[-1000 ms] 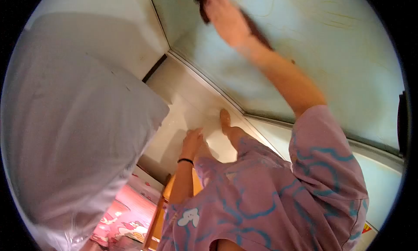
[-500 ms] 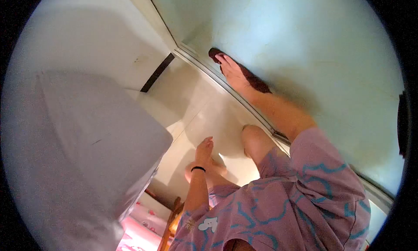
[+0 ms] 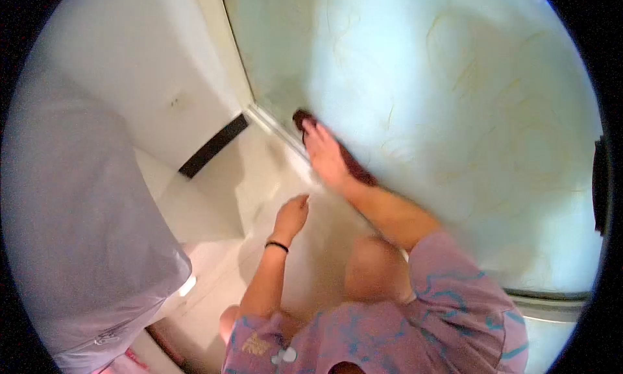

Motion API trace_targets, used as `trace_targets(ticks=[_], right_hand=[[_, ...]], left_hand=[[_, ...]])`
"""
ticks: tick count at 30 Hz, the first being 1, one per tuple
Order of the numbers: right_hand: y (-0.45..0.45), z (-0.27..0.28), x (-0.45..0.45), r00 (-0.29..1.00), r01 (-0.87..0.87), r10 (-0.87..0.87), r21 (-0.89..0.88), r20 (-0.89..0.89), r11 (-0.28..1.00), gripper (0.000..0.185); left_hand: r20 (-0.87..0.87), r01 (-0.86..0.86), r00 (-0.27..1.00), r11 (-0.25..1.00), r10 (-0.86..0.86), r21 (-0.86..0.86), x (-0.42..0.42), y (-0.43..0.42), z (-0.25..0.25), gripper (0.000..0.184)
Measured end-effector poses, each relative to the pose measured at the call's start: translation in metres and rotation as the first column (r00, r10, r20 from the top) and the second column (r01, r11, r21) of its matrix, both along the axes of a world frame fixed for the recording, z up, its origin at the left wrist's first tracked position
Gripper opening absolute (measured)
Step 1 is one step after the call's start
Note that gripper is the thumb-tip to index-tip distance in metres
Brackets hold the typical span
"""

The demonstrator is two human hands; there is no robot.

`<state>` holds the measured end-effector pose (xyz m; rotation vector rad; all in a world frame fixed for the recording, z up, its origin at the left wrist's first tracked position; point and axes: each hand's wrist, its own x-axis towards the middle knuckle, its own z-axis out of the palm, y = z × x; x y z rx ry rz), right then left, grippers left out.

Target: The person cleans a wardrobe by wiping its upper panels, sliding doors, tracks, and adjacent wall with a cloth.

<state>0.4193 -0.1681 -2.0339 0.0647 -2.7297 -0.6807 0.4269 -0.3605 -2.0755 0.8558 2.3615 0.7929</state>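
My right hand (image 3: 326, 156) lies over a dark maroon cloth (image 3: 358, 169), pressing it against the lower edge of a large pale blue-green panel (image 3: 415, 95). The cloth sticks out past the fingertips and along the side of the palm. Just below that hand runs the panel's light metal bottom frame (image 3: 279, 132). My left hand (image 3: 292, 217), with a black band on its wrist, hangs over the pale floor (image 3: 259, 208), its fingers curled in and nothing visible in them. It is apart from the cloth and the panel.
Grey fabric (image 3: 84, 225) hangs at the left, close to my left arm. Behind it stands a white wall (image 3: 149, 69) with a black strip (image 3: 214, 145) along its base. My bent knee (image 3: 379, 267) is beneath my right arm. At the bottom left is a brown edge (image 3: 165, 345).
My left hand has come up off my foot towards the panel's frame, its fingers now curled. My right hand still presses the cloth low on the panel. The camera view has shifted.
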Motion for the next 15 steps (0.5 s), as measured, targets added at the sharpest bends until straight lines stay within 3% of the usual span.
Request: trace_targets(ticks=[1,2,3,4,5,6,8,10,11,12,13,15], right_hand=[[-0.001,0.017,0.011,0.996,0.010,-0.018,0.089,0.083,0.996,0.038],[-0.002,0.035,0.022,0.986,0.005,-0.034,0.175,0.163,0.985,0.037],[0.001,0.021,0.020,0.991,0.028,-0.050,0.173,0.122,0.984,0.038],[0.004,0.025,0.017,0.978,0.037,-0.081,0.224,0.190,0.974,0.039],[-0.001,0.063,0.023,0.926,-0.016,-0.078,0.247,0.369,0.969,0.038],[0.006,0.037,0.016,0.971,0.012,-0.080,0.288,0.223,0.958,0.037],[0.017,0.082,0.022,0.955,-0.059,-0.046,0.340,0.292,0.938,0.039],[0.028,0.147,0.013,0.960,-0.070,-0.043,0.382,0.277,0.922,0.041],[0.035,0.189,0.001,0.963,-0.060,-0.057,0.416,0.264,0.907,0.041],[0.055,0.226,-0.015,0.992,-0.038,-0.026,0.494,0.123,0.869,0.040],[0.052,0.259,-0.048,1.000,-0.019,0.025,0.571,-0.002,0.821,0.039],[0.067,0.394,-0.066,0.969,-0.096,0.217,0.628,-0.118,0.772,0.040]], left_hand=[[0.015,-0.017,1.000,0.998,0.017,0.058,0.006,0.007,-0.007,0.037],[0.052,-0.012,0.999,1.000,0.012,-0.005,0.012,0.016,-0.017,0.039],[0.113,0.043,0.993,0.999,-0.041,-0.014,0.020,0.017,-0.014,0.040],[0.159,0.105,0.982,0.994,-0.102,-0.008,0.026,0.019,-0.010,0.041],[0.168,0.181,0.971,0.982,-0.170,-0.052,0.031,0.020,-0.012,0.042],[0.165,0.261,0.956,0.961,-0.244,-0.092,0.033,0.015,-0.019,0.043],[0.171,0.384,0.909,0.923,-0.380,0.011,0.024,0.016,-0.067,0.043],[0.197,0.348,0.924,0.935,-0.328,-0.072,0.014,0.017,-0.045,0.042],[0.186,0.269,0.952,0.954,-0.242,-0.136,0.016,0.016,-0.004,0.041],[0.164,0.062,0.986,0.986,-0.036,-0.156,0.018,0.021,-0.011,0.040],[0.175,0.065,0.984,0.989,-0.042,-0.130,0.012,0.004,-0.018,0.040],[0.175,-0.097,0.979,0.994,0.105,-0.054,0.005,0.001,-0.011,0.039]])
